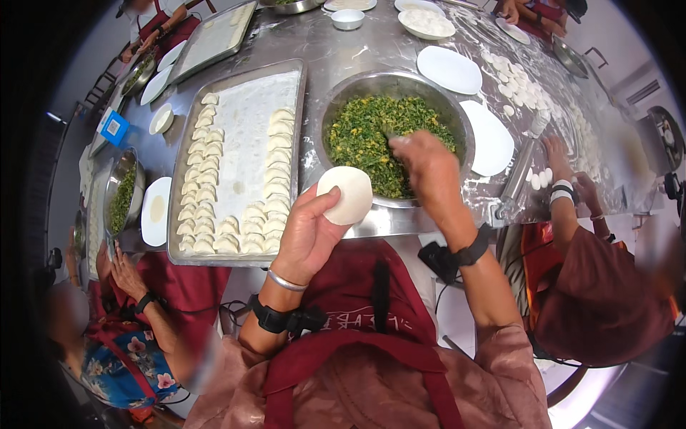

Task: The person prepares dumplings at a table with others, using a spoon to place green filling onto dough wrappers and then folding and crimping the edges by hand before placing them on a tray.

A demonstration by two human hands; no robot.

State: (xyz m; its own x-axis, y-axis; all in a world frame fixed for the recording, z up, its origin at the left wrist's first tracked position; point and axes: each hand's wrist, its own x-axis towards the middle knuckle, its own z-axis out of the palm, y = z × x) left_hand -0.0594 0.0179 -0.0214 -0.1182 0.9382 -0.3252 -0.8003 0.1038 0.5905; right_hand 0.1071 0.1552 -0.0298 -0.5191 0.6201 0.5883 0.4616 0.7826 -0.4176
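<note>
My left hand (pixel 312 228) holds a round, flat dumpling wrapper (pixel 351 197), its thumb on top. No filling shows on the wrapper. Over the large metal bowl (pixel 467 142), my right hand (pixel 431 169) grips a thin utensil (pixel 388 134) whose end is down in the chopped green and yellow filling (pixel 364 142). That hand is slightly blurred and hides most of the utensil. To the left of the bowl is a metal tray (pixel 302 134) with a white, floured lining, where folded dumplings (pixel 203 182) lie in rows along both sides and the near end.
White plates (pixel 487 138) lie right of the bowl. Beyond them are dough pieces (pixel 517 83) on the floured metal table (pixel 375 51). A co-worker's hand (pixel 557 155) is near a metal cylinder (pixel 519 171) at right. At left, another person's hands (pixel 126 271) are near a second filling bowl (pixel 140 187).
</note>
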